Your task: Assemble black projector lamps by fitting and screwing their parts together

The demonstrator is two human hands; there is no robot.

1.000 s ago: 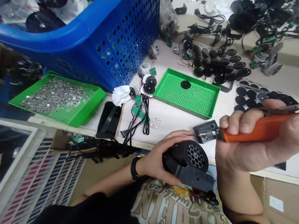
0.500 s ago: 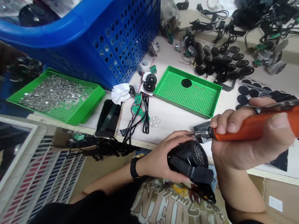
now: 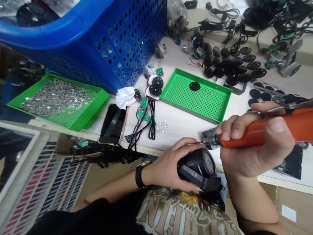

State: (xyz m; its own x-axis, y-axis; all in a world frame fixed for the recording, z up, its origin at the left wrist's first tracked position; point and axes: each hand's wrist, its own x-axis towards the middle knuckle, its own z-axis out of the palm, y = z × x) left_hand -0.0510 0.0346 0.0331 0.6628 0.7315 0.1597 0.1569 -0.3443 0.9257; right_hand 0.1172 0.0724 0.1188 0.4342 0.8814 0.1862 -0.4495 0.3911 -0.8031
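Left of the black plastic housing, the left hand cups it with curled fingers, hiding part of it, while to its right the right hand grips an orange-handled soldering iron, cut off by the frame, its metal tip hard to make out.

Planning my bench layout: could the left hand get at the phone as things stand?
Probably, but not right away: the left hand is wrapped around the black housing and would have to let go. The phone lies close by, with only loose black cables between them.
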